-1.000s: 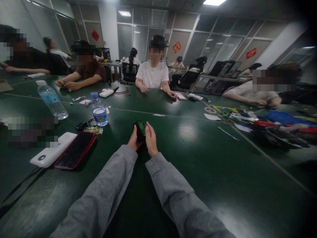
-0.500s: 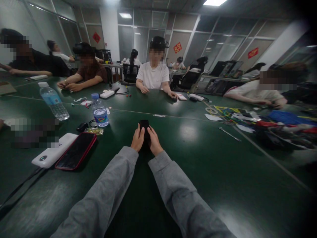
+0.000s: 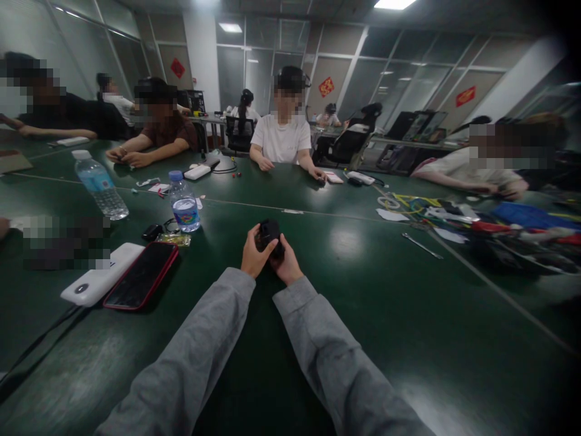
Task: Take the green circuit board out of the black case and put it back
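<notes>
A small black boxy object (image 3: pixel 270 232) is held between my two hands above the green table (image 3: pixel 363 303); its exact kind I cannot make out. My left hand (image 3: pixel 255 252) grips it from the left, thumb across its near face. On the right and lower side, my right hand (image 3: pixel 287 260) is wrapped around it, with some fingers hidden behind. The object looks tilted, its top face turned partly toward me. Grey sleeves cover both forearms.
To the left lie a red-cased phone (image 3: pixel 143 275), a white power bank (image 3: pixel 97 278) with a cable, and two water bottles (image 3: pixel 185 203). A wrench (image 3: pixel 422 246) and tangled cables (image 3: pixel 503 224) are at right. A person (image 3: pixel 281 136) sits opposite.
The black object has been turned in my hands, from upright and narrow to tilted with a wider face showing. My left thumb has shifted right across it.
</notes>
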### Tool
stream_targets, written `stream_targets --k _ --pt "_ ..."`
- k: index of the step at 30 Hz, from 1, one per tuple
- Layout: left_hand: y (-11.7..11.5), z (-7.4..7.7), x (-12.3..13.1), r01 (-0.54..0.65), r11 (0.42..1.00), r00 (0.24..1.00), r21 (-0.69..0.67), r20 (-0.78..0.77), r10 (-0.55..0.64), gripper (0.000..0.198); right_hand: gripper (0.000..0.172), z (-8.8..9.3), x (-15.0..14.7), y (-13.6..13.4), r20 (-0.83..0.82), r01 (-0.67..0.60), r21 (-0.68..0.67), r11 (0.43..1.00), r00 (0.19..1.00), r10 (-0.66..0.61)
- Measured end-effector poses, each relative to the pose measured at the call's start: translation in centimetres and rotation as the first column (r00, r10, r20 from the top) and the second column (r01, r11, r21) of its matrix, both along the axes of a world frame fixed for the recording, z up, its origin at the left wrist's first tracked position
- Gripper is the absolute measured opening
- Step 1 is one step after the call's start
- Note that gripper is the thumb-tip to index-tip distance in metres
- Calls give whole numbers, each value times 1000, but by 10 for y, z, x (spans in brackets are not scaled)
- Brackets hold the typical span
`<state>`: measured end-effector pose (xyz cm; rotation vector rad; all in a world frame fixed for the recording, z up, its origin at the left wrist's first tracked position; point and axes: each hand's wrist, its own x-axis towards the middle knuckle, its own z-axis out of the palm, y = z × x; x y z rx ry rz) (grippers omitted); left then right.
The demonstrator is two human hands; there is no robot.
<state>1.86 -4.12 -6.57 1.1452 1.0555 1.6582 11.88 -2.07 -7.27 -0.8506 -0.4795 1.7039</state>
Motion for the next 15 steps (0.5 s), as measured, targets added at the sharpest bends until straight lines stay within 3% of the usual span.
stream_targets --k 8,15 --pt "0 0 1 21 1000 995 14 -95 -20 74 31 6 7 -1 -193 -11 -34 999 981 4" --pt "4 -5 0 26 1000 995 0 -91 -26 62 22 2 9 -1 -46 43 80 996 998 -39"
